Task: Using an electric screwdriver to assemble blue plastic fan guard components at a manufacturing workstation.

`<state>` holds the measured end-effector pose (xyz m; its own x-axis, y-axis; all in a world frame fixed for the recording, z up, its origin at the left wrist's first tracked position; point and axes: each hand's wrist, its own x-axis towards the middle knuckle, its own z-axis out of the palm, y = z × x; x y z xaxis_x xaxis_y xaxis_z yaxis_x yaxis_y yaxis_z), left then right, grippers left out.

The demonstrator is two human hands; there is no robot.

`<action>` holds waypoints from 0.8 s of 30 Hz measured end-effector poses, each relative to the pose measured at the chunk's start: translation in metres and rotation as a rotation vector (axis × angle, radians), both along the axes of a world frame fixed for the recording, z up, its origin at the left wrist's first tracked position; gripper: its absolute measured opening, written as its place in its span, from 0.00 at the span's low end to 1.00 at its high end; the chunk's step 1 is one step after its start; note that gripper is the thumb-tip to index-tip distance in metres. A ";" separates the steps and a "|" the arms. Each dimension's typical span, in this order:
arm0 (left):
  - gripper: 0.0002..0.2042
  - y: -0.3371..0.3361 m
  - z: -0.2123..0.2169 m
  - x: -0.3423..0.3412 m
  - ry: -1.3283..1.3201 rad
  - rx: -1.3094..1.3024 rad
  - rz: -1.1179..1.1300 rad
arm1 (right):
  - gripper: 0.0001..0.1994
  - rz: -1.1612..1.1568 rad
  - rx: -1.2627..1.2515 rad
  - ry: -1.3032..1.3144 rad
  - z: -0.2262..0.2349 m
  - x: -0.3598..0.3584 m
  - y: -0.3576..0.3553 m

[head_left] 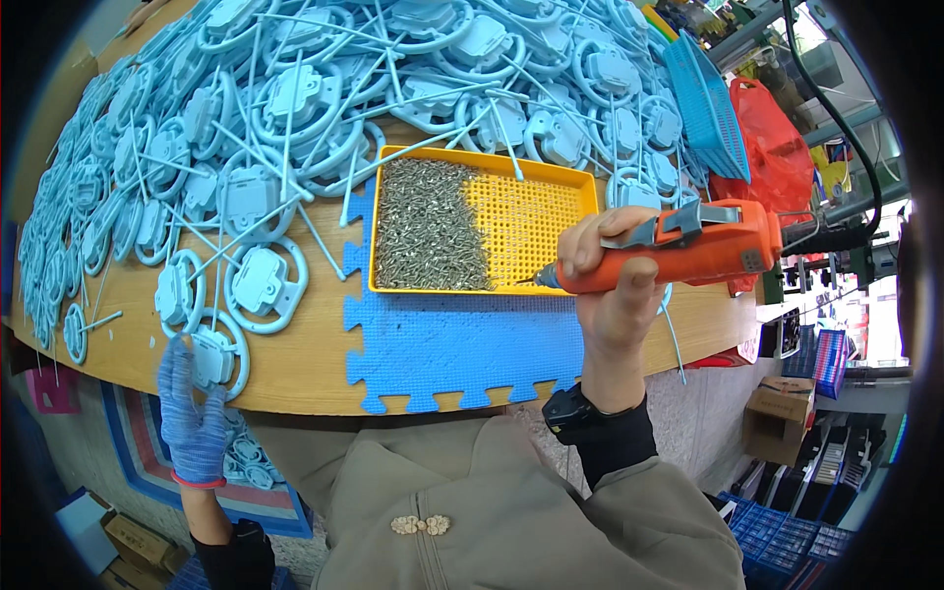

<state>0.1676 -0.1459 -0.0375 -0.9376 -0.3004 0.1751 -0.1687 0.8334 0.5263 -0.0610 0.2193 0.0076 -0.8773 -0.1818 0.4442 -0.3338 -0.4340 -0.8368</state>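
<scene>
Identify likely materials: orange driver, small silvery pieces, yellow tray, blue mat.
Orange driver: probably hard moulded plastic; smooth shell with a slight sheen.
Small silvery pieces: likely metal, given the grey colour and bright glints; plating can't be told.
Yellow tray: seems moulded plastic; even colour, regular perforations.
Blue mat: likely foam; matte, fine-textured, with interlocking edge tabs.

Wood tbl (305, 379), grey flr (683, 428), cardbd box (775, 418) (brt light (808, 34) R).

Lt.-blue plastic pcs. (251, 202) are heaped across back & L side of wood-grain tbl. (305, 364); blue foam mat (462, 344) is laid nr. front edge.
</scene>
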 end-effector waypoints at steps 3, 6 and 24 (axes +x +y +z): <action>0.36 0.001 -0.003 -0.005 -0.074 -0.070 -0.005 | 0.26 -0.014 0.004 -0.024 0.000 -0.003 0.002; 0.37 0.008 0.002 -0.017 -0.059 -0.074 0.004 | 0.27 -0.030 -0.016 -0.016 -0.003 -0.006 0.002; 0.38 0.114 0.026 -0.055 0.208 0.022 -0.163 | 0.23 0.027 0.020 -0.046 -0.006 0.003 -0.002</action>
